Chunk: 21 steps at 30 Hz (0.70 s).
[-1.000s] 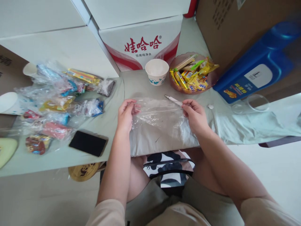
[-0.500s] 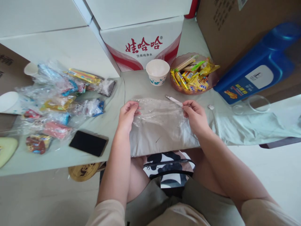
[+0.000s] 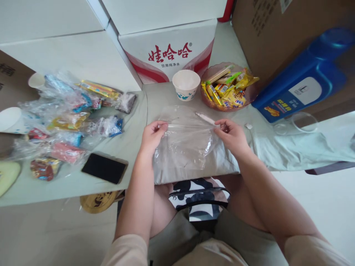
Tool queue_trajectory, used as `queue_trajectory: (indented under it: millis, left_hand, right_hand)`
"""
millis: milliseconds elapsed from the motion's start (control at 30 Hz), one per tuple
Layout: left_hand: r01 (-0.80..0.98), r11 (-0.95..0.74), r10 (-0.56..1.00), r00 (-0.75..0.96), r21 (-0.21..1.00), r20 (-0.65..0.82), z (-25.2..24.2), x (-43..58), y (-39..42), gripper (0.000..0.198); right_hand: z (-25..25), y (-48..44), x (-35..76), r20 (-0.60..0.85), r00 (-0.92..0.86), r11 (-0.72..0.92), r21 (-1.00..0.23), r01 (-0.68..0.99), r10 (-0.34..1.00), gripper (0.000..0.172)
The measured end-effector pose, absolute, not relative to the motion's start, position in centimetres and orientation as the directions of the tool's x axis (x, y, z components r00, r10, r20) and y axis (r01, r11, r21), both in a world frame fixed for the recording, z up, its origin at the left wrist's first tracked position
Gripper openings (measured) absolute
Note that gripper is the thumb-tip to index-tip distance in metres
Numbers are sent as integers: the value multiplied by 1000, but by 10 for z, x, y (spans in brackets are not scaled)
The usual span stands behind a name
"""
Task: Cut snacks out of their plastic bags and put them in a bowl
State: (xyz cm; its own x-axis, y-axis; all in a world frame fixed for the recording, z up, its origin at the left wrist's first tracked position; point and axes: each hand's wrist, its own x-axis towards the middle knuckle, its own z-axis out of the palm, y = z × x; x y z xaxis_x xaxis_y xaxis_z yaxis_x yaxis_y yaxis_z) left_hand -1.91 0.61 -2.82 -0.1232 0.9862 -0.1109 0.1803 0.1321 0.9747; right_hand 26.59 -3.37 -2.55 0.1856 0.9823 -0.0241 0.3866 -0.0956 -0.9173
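A clear plastic bag (image 3: 185, 138) is stretched between my two hands above the cloth-covered table. My left hand (image 3: 154, 136) pinches its left side between thumb and fingers. At the right side, my right hand (image 3: 231, 135) grips the bag too. A slim white tool with a metal tip, which looks like a small utility knife (image 3: 205, 118), sticks out from the right fingers toward the upper left. Beyond the bag stand a paper cup (image 3: 186, 87) and a pinkish glass bowl (image 3: 213, 105) full of yellow-wrapped snacks.
At left lie a heap of snacks in clear bags (image 3: 68, 151), a phone (image 3: 104, 168) and a tipped paper cup (image 3: 11, 120). A large blue bottle (image 3: 302, 77) and a clear plastic cup (image 3: 305, 122) are at right. White cartons (image 3: 169, 48) stand behind.
The crumpled bag is now spread flatter and pulled taut, its lower part hanging nearer to me. Both hands have shifted slightly, with the white tool still in the right one.
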Motion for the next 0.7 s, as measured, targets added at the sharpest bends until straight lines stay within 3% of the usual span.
queue_trajectory:
  millis: [167, 267, 367, 433, 467, 567, 633, 700]
  left_hand:
    - [149, 25, 963, -268, 988, 16, -33, -23, 9, 16]
    - [215, -71, 920, -363, 974, 147, -37, -25, 10, 18]
    - [221, -124, 908, -368, 967, 200, -38, -26, 9, 19]
    - [135, -113, 939, -309, 984, 151, -36, -25, 7, 21]
    - [89, -99, 953, -277, 991, 120, -34, -24, 6, 21]
    - [-27, -60, 975, -214, 998, 53, -28, -21, 3, 23]
    - [-83, -29, 984, -175, 996, 14, -24, -20, 1, 23]
    - [-97, 24, 991, -132, 995, -37, -20, -19, -1, 22]
  right_hand:
    - [-35, -34, 269, 73, 6, 57, -827, 560, 997, 20]
    - [-31, -38, 268, 286, 35, 193, -726, 660, 957, 18]
    - [-19, -44, 265, 393, -71, 351, -709, 612, 917, 16]
    - [-13, -47, 263, 265, -161, 310, -831, 462, 951, 17]
    - [-10, -49, 262, 150, -195, 214, -904, 369, 969, 18]
    - [-4, -50, 264, -249, -312, -225, -968, 112, 917, 25]
    - [0, -49, 269, -414, -499, -405, -905, 134, 761, 29]
    - [2, -47, 274, -472, -675, -391, -876, 284, 567, 33]
